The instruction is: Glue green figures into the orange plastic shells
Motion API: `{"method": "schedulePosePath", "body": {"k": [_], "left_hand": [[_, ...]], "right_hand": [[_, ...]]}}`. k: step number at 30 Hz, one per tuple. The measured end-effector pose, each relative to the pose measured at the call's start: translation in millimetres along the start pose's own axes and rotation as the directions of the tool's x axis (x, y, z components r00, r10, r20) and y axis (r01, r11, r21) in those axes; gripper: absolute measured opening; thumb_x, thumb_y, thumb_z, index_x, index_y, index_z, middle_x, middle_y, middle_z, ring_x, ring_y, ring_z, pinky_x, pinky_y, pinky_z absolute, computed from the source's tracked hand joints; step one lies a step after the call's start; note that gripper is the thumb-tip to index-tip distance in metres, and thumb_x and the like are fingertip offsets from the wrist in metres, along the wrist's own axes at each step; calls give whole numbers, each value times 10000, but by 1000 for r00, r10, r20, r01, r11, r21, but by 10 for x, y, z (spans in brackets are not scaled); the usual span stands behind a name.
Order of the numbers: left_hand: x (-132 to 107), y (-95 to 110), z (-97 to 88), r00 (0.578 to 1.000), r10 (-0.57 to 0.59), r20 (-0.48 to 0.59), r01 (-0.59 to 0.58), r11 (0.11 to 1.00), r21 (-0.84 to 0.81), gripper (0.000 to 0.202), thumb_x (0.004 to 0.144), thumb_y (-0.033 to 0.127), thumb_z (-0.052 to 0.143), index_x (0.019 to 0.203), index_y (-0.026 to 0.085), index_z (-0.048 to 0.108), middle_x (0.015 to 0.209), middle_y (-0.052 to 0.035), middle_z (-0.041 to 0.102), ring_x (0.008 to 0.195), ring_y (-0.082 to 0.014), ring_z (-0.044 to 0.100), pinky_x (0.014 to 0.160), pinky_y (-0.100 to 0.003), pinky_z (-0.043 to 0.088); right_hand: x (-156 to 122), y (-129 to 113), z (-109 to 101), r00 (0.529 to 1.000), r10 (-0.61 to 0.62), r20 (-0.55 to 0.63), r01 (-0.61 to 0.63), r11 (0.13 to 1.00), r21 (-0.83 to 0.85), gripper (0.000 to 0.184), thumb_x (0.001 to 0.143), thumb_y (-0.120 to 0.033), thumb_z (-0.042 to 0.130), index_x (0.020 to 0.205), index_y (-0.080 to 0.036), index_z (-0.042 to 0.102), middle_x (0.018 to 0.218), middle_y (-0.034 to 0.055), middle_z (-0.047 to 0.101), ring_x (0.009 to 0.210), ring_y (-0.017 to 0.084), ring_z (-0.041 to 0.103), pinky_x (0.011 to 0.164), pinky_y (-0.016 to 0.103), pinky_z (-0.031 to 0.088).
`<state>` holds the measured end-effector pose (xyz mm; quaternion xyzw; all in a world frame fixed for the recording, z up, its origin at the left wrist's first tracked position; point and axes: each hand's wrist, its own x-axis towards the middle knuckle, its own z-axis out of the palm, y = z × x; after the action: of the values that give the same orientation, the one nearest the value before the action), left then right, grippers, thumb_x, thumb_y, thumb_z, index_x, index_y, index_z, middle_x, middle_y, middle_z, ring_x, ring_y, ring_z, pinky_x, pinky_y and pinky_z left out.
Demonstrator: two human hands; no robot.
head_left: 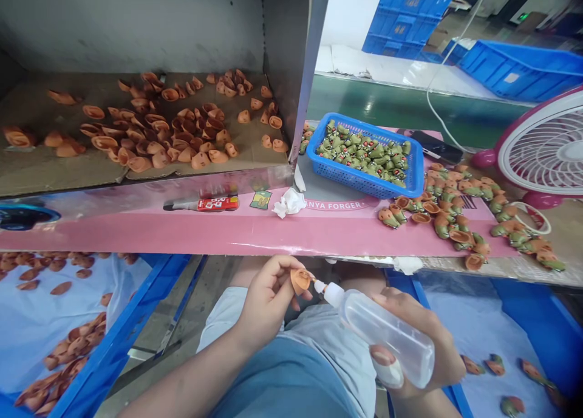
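Observation:
Between the fingers of my left hand [268,296] is a small orange hollow cup-like piece [300,280], its opening turned toward me. My right hand [423,339] is wrapped around a translucent squeeze bottle [387,330] with a white cap. The bottle lies tilted, its thin nozzle [320,287] at the right edge of the orange piece; whether they touch I cannot tell. A white wrapping shows on one right fingertip. Both hands are above my lap, just in front of the pink-covered table edge [255,239].
Many orange pieces [159,138] lie in an open-fronted box. A blue basket [364,184] holds green figures; joined orange-and-green ones [450,205] lie right of it near a fan [546,144]. A glue tube [214,204] and crumpled tissue [290,203] sit mid-table. Blue bins [113,345] flank my legs.

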<state>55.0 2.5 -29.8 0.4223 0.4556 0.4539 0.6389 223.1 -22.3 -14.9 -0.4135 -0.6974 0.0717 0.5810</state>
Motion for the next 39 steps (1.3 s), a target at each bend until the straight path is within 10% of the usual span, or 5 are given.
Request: {"method": "schedulePosePath", "body": {"k": [39], "left_hand": [[28,-21,-43,1000,-5,-28,5,1000,-7,52,789,156,492,829,184,511,783,-12,623,572,-100,565,449,-190,432]], "right_hand": [[49,-37,65,998,11,69,-11,1000,-2,362,710,-324,560,1019,-138,540,607,20,530,540,169,521,402,285,396]]}}
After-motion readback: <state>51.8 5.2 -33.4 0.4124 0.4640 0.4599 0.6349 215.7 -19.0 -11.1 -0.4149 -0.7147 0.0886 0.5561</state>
